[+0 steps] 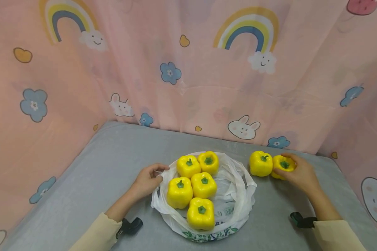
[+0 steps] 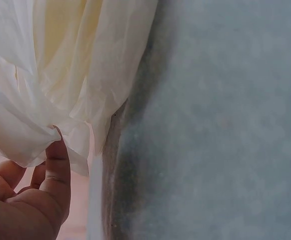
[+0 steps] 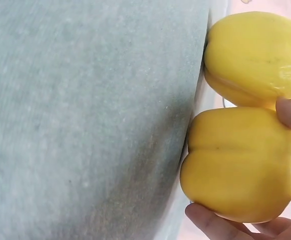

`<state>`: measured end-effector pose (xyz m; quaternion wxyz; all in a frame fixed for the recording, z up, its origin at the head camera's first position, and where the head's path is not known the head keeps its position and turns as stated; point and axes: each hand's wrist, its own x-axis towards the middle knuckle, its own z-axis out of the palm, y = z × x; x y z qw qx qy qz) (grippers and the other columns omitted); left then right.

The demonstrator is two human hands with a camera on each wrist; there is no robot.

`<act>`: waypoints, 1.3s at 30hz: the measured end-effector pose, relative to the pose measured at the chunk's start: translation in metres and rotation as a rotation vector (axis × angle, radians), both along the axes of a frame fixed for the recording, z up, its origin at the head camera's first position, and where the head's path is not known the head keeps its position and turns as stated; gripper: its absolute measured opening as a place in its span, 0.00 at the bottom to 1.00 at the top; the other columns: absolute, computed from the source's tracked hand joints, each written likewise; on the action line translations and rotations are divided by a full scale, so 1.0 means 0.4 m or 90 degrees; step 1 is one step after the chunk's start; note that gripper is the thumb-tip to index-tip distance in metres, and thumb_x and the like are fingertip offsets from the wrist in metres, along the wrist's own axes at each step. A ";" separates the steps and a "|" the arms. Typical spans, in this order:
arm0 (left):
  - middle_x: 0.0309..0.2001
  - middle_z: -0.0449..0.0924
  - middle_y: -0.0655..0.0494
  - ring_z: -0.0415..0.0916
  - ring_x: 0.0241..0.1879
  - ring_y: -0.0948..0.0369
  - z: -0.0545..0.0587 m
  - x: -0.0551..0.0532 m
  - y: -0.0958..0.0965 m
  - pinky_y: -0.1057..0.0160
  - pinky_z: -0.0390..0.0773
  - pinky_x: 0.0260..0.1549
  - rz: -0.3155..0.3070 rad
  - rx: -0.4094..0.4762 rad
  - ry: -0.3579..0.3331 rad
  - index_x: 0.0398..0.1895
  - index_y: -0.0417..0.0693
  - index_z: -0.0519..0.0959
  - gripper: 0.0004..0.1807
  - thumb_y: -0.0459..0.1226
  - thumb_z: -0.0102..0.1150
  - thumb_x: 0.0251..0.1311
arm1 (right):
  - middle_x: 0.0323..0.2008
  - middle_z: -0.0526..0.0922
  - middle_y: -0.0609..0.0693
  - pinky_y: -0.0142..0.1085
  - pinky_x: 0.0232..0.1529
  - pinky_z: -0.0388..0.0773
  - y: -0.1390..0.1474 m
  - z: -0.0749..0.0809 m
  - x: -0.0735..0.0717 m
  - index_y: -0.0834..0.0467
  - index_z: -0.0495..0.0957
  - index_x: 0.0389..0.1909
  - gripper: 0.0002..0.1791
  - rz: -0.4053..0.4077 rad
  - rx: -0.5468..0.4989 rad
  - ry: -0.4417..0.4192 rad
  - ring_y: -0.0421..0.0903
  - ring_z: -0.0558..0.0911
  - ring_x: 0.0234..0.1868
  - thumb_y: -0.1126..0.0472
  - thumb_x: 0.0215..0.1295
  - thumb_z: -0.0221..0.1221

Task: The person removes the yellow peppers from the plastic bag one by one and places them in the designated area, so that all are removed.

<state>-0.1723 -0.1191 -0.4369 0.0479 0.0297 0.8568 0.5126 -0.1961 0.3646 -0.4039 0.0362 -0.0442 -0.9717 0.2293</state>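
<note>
A white plastic bag (image 1: 249, 202) lies spread in a wide ring on the table, several yellow bell peppers (image 1: 179, 195) standing inside it with green stems up. My left hand (image 1: 148, 180) pinches the bag's left rim between thumb and fingers; the left wrist view shows the thin plastic (image 2: 15, 125) in its fingertips. To the right of the bag, my right hand (image 1: 301, 174) grips a yellow bell pepper (image 3: 240, 165), thumb on one side and fingers on the other. Another yellow bell pepper (image 1: 260, 163) stands touching it on the left.
A grey cloth covers the table (image 1: 113, 157). Pink curtains (image 1: 188, 104) with rainbows, rabbits and flowers hang behind and at both sides. Dark wrist mounts (image 1: 133, 226) stick inward from both cream sleeves.
</note>
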 end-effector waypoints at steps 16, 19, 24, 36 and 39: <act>0.50 0.80 0.52 0.76 0.35 0.60 0.012 -0.004 0.009 0.63 0.79 0.37 -0.011 -0.005 0.006 0.48 0.54 0.81 0.18 0.29 0.52 0.57 | 0.62 0.63 0.75 0.68 0.50 0.66 0.019 -0.002 0.000 0.67 0.59 0.67 0.45 0.020 0.001 -0.029 0.70 0.66 0.52 0.39 0.60 0.60; 0.50 0.80 0.52 0.76 0.36 0.60 0.014 -0.005 0.010 0.63 0.79 0.37 -0.015 -0.004 0.004 0.48 0.54 0.81 0.18 0.29 0.52 0.57 | 0.61 0.63 0.75 0.68 0.50 0.67 0.018 -0.008 0.007 0.67 0.59 0.67 0.45 0.025 -0.002 -0.019 0.69 0.66 0.52 0.41 0.59 0.61; 0.49 0.80 0.52 0.76 0.35 0.60 0.012 -0.005 0.009 0.64 0.79 0.36 -0.019 0.000 -0.001 0.48 0.53 0.81 0.18 0.28 0.52 0.57 | 0.59 0.62 0.77 0.68 0.49 0.66 0.010 -0.006 0.019 0.67 0.59 0.67 0.45 0.020 0.007 -0.018 0.71 0.66 0.52 0.42 0.59 0.61; 0.50 0.80 0.52 0.76 0.36 0.60 0.008 -0.003 0.011 0.63 0.79 0.37 -0.017 -0.001 -0.008 0.48 0.54 0.81 0.18 0.28 0.52 0.57 | 0.61 0.67 0.72 0.71 0.50 0.63 -0.080 0.080 0.073 0.60 0.65 0.65 0.36 -0.014 0.052 0.113 0.72 0.66 0.57 0.45 0.61 0.58; 0.50 0.80 0.52 0.76 0.37 0.60 0.007 -0.003 0.011 0.63 0.79 0.38 -0.016 -0.002 -0.008 0.48 0.54 0.81 0.18 0.29 0.52 0.57 | 0.60 0.69 0.70 0.70 0.51 0.64 -0.113 0.097 0.080 0.60 0.68 0.63 0.34 0.007 0.046 0.160 0.70 0.67 0.57 0.47 0.59 0.60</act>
